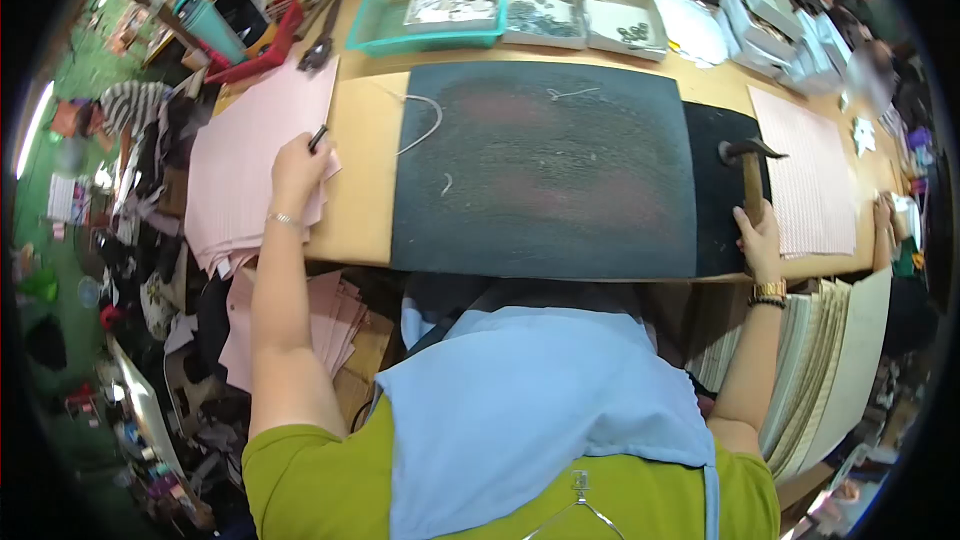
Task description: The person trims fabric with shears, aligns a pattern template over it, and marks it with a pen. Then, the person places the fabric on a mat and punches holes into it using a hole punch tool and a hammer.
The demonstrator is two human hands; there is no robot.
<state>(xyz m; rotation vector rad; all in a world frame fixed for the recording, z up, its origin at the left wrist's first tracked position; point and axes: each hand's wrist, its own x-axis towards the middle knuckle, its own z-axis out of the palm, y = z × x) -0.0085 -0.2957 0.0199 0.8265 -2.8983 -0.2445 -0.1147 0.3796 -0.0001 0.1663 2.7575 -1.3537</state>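
Note:
My left hand [298, 178] is closed around a short dark punch-like tool [318, 138], over the right edge of a stack of pink sheets [258, 155]. In my right hand [760, 238] is a hammer [752, 172], gripped by its wooden handle with the dark metal head up. It is over a black pad [715, 230] beside the large dark mat [545, 180]. On that worn mat lie a curved white cord [436, 118], a thin pale strip [574, 93] and a small curved scrap [447, 184].
A green tray [375, 25] and two boxes of small parts [543, 15] line the back. White boxes [765, 10] stand at back right. More pink sheets [812, 170] lie right. A red bin [270, 50] is at left. People [135, 110] sit nearby.

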